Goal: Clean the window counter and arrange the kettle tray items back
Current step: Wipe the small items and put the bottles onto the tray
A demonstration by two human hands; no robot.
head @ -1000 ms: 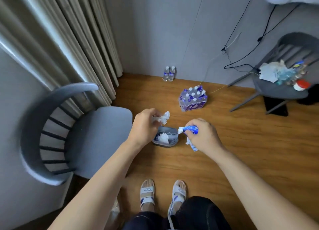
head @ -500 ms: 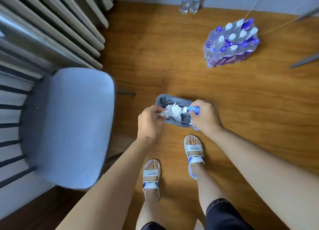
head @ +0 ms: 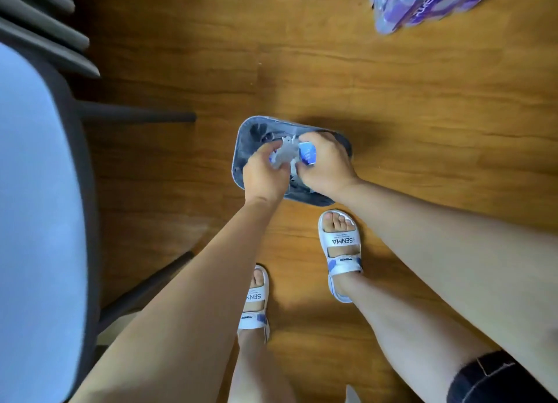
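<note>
A small grey waste bin (head: 243, 144) with a plastic liner stands on the wooden floor just ahead of my feet. Both hands are down over its opening. My left hand (head: 264, 174) grips crumpled white tissue (head: 285, 152) above the bin. My right hand (head: 324, 167) holds a blue and white wrapper (head: 307, 152) right beside the tissue. The hands hide most of the bin's inside. No kettle tray or counter is in view.
A grey chair (head: 39, 209) fills the left side, its legs reaching toward the bin. A shrink-wrapped pack of water bottles (head: 422, 3) lies on the floor at the top right. My sandalled feet (head: 339, 245) stand close behind the bin.
I have bent down further, so the view now looks straight down. Both hands have dropped from above the bin to its opening, still holding the tissue and the wrapper.
</note>
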